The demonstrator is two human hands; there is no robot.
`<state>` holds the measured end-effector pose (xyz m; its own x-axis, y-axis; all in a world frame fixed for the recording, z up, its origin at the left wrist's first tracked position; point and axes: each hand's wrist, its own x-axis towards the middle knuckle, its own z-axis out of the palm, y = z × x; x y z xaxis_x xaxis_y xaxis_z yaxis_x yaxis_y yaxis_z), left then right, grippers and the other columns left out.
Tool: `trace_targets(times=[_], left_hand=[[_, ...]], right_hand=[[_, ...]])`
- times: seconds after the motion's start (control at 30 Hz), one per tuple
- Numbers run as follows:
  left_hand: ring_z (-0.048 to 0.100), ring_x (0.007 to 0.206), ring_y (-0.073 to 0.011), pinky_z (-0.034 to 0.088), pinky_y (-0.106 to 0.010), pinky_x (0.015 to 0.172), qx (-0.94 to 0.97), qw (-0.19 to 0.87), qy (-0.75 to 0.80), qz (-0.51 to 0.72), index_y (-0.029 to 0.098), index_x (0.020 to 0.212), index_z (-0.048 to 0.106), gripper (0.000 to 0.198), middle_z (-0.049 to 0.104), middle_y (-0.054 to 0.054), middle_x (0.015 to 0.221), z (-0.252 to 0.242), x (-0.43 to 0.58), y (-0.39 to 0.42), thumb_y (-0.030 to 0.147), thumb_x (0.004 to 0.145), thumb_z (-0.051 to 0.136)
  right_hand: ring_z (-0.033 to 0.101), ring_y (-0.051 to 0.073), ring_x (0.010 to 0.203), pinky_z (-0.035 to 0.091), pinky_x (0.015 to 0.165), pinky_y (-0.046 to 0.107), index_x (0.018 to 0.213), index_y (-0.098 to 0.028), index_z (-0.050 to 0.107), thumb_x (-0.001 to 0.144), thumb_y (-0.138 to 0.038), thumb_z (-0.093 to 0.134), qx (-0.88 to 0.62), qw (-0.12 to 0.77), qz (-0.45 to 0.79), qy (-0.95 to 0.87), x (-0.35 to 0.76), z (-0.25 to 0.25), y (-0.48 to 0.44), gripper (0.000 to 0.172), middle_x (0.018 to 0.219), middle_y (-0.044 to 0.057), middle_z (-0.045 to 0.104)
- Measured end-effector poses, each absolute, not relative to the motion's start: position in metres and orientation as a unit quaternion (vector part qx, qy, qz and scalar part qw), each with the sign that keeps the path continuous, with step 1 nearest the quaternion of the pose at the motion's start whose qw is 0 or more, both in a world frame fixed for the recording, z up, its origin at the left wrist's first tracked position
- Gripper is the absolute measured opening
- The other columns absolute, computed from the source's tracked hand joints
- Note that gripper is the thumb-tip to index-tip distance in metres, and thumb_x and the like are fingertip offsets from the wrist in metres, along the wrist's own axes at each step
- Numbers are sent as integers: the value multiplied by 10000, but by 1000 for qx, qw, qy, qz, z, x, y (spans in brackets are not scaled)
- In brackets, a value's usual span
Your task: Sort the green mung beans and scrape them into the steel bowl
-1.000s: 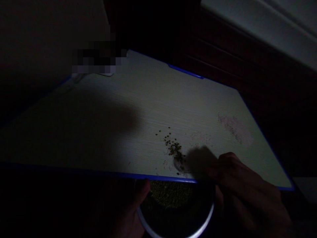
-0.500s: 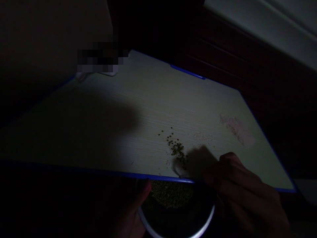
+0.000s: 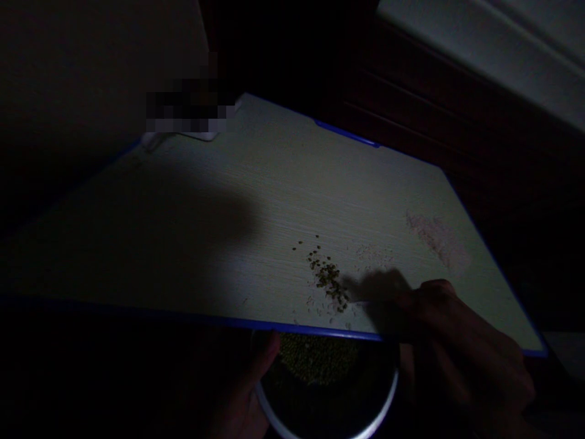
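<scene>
A metal-rimmed bowl (image 3: 381,414) of small green grains (image 3: 320,360) sits under the front edge of a pale board (image 3: 283,164) with blue edging. My left hand (image 3: 253,384) grips the bowl's left side, its thumb on the rim. Over the board's front right part is my right hand (image 3: 461,341), fingers pinched together on a thin object too dark to name, which points at a little pile of green grains (image 3: 329,277). Pale crumbs (image 3: 372,253) lie beside that pile.
A heap of pinkish-white bits (image 3: 439,238) rests on the board's right side. At the back left corner stands a pale item (image 3: 201,135), partly blurred out. A light ledge (image 3: 493,55) crosses the upper right. The surroundings are very dark.
My right hand has moved right and slightly away from the board's front edge, uncovering more of the grains and crumbs. The left hand and bowl have stayed nearly in place.
</scene>
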<state>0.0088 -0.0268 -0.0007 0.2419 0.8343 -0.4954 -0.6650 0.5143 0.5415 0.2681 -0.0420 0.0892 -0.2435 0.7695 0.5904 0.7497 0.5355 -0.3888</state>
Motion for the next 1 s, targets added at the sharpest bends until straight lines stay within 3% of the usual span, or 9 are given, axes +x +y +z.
trace_targets(times=[0.07, 0.2, 0.3, 0.37, 0.4, 0.53, 0.63, 0.83, 1.0], left_hand=[[253, 1609, -213, 235, -386, 1381, 70, 780, 398, 478, 532, 1487, 445, 827, 503, 142, 1597, -4, 10, -31, 357, 800, 871], [243, 1607, -328, 283, -581, 1351, -9, 784, 425, 452, 526, 1406, 520, 881, 467, 128, 1630, -2, 15, -32, 405, 649, 954], [271, 1594, -334, 267, -480, 1370, -12, 752, 473, 459, 486, 1325, 587, 998, 535, 117, 1580, -2, 15, -32, 441, 439, 1046], [319, 1582, -269, 273, -435, 1373, 40, 771, 429, 469, 492, 1360, 597, 719, 563, 124, 1552, -6, 12, -33, 401, 724, 920], [347, 1571, -249, 287, -426, 1366, 29, 762, 440, 474, 515, 1360, 590, 710, 611, 134, 1499, -9, 11, -34, 367, 742, 908], [499, 1474, -319, 487, -519, 1246, -38, 755, 459, 467, 483, 1303, 634, 790, 774, 67, 1217, -17, 9, -38, 355, 613, 995], [542, 1440, -308, 573, -436, 1168, -61, 762, 455, 458, 404, 1294, 661, 728, 775, 22, 1224, -17, 10, -38, 339, 646, 987], [550, 1435, -233, 659, -278, 969, -28, 789, 356, 500, 527, 1311, 591, 749, 787, 100, 1130, -2, 17, -32, 254, 708, 943], [439, 1517, -355, 537, -503, 1199, 73, 841, 264, 466, 410, 1433, 591, 724, 717, -27, 1368, 3, 17, -21, 503, 769, 866]], right_hand=[[714, 192, 891, 547, 691, 337, 1409, -260, 660, 900, 14, 566, -497, 383, 9, -779, 269, 89, -42, 586, 1012, 39, 766], [706, 213, 998, 551, 735, 355, 1439, -237, 633, 885, 26, 583, -467, 391, 24, -793, 270, 89, -40, 615, 1068, 59, 763], [718, 197, 930, 559, 741, 363, 1402, -169, 652, 865, 47, 563, -429, 383, 52, -816, 268, 92, -37, 585, 1062, 73, 761], [727, 197, 912, 563, 762, 376, 1361, -153, 677, 861, 48, 546, -421, 381, 55, -821, 267, 94, -36, 555, 1067, 78, 771], [733, 203, 921, 565, 774, 383, 1354, -159, 683, 859, 49, 542, -422, 383, 54, -820, 266, 94, -37, 555, 1072, 78, 777], [738, 215, 916, 571, 759, 393, 1376, -207, 676, 866, 49, 548, -447, 402, 39, -798, 266, 90, -43, 585, 1054, 65, 789], [738, 219, 885, 583, 754, 410, 1357, -207, 690, 861, 32, 597, -450, 402, 39, -796, 268, 85, -48, 559, 1048, 68, 789], [726, 211, 857, 573, 689, 377, 1344, -234, 703, 865, 37, 593, -478, 425, 42, -768, 266, 80, -51, 561, 1002, 56, 776], [702, 177, 822, 560, 652, 335, 1365, -236, 693, 883, 42, 578, -515, 420, 24, -747, 262, 87, -50, 568, 1006, 40, 760]])
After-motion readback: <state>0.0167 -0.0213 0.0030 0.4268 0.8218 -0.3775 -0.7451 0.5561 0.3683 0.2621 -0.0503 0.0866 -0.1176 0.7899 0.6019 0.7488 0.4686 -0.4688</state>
